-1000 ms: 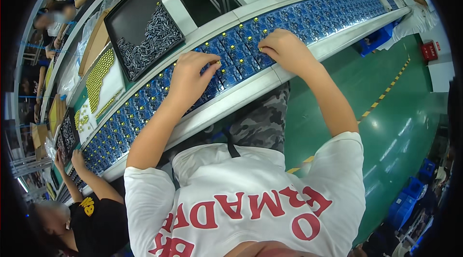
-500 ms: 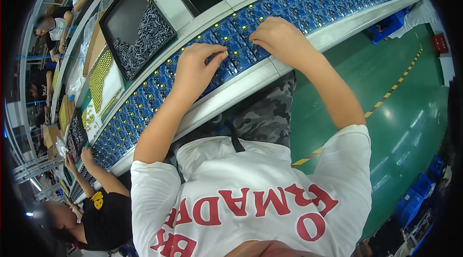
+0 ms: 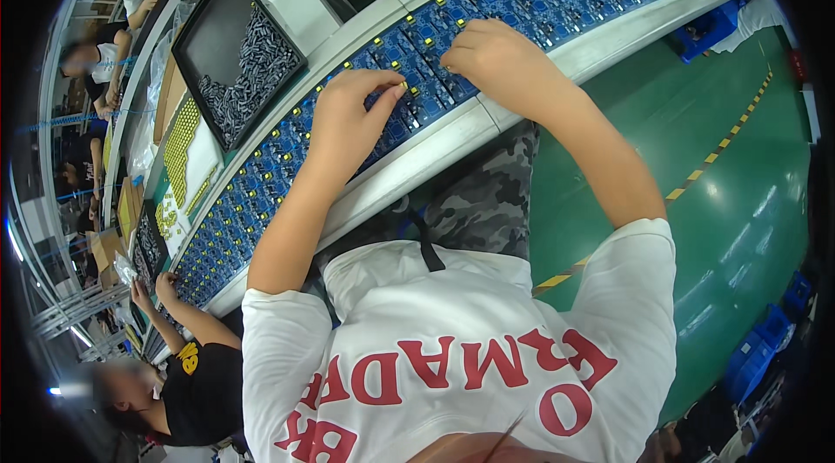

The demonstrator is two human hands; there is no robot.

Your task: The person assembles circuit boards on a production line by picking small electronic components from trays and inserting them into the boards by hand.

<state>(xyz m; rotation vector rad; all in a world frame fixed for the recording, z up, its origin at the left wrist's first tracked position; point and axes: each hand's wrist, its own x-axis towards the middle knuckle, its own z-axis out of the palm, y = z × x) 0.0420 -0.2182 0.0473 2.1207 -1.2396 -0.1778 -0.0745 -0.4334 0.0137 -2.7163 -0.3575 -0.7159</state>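
A long row of blue circuit boards (image 3: 557, 6) runs along the line in front of me. Small yellow block-shaped components (image 3: 429, 42) stand on the boards at the middle and left. My left hand (image 3: 352, 111) hovers over the boards, thumb and forefinger pinched on one yellow component (image 3: 403, 86). To its right, my right hand (image 3: 493, 54) is closed above another board, fingertips pointing down and left. Its fingers hide whatever they may hold.
Beyond the boards, a black tray (image 3: 196, 41) holds a heap of small dark cylindrical parts (image 3: 257, 54). Yellow components (image 3: 181, 146) lie in rows on a white sheet left of it. A co-worker's hands (image 3: 165, 285) are at the row's left end. A pale rail (image 3: 474, 119) borders the near side.
The whole view has shifted slightly. Both hands stay over about the same boards, the left still pinching a yellow component.
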